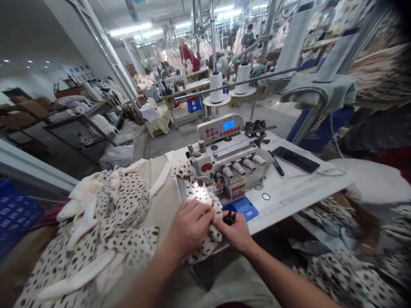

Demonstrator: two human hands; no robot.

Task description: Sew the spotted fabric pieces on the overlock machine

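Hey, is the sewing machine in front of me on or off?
The sewing machine is on: its screen glows blue, and bright light falls on the spotted fabric. Whether it's stitching, I cannot tell.

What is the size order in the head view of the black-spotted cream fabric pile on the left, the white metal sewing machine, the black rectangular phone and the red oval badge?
1. Fabric pile, though part lies nearer the camera
2. Sewing machine
3. Phone
4. Badge on the machine
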